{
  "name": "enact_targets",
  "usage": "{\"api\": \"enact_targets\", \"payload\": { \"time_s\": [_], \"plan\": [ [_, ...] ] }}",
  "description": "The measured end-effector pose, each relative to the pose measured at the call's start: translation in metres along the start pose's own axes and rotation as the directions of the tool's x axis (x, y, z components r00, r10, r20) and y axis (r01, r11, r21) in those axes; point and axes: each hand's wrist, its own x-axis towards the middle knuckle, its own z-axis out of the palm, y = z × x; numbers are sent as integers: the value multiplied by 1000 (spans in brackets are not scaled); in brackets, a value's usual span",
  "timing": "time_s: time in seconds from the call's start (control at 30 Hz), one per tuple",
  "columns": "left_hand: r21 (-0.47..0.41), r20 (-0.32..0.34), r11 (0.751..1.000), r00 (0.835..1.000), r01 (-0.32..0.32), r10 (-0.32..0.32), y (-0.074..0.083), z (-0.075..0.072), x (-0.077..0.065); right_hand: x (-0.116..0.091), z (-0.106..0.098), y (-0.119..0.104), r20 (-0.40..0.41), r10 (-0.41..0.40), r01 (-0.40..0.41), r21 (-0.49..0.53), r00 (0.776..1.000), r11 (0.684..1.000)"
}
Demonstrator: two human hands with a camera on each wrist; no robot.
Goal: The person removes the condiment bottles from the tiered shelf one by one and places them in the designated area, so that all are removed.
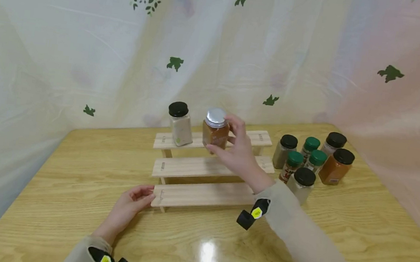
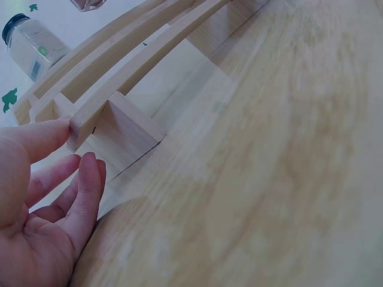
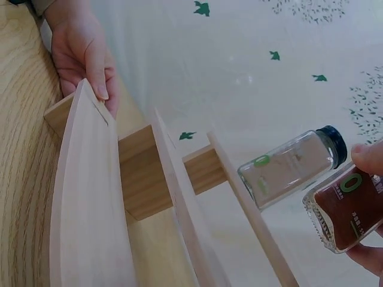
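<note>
My right hand (image 1: pixel 238 153) grips a square glass spice jar (image 1: pixel 215 131) with a silver lid and reddish-brown powder, thumb on one side and fingers on the other. In the right wrist view, a gap shows between the jar's base and the top tier of the three-tier wooden rack (image 1: pixel 202 196). Beside it on that tier stands a black-lidded jar (image 1: pixel 181 130) of pale powder. My left hand (image 1: pixel 126 209) pinches the left end of the rack's lowest tier; in the left wrist view one fingertip (image 2: pixel 63 125) presses the board's end.
Right of the rack, several spice jars cluster on the wooden table (image 1: pixel 73 167): a black-lidded orange jar (image 1: pixel 336 168), a green-lidded bottle (image 1: pixel 290 166) and a black-lidded jar (image 1: pixel 301 186) among them. A leaf-patterned curtain (image 1: pixel 212 40) hangs behind the table.
</note>
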Motion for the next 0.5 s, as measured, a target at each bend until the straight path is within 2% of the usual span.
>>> {"api": "enact_targets", "payload": {
  "time_s": [0.13, 0.27, 0.5],
  "plan": [
    [4, -6, 1000, 1000, 4, -4, 0, 1, 1, -7, -5, -3, -12, -29, 29, -20, 999, 999],
    [7, -4, 1000, 1000, 5, -5, 1, 0, 2, -15, -11, -3, -14, -94, 93, -44, 995, 995],
    [9, 1, 1000, 1000, 9, -9, 1, 0, 0, -28, -22, -2, -14, -241, 239, -85, 970, 967]
  ]
}}
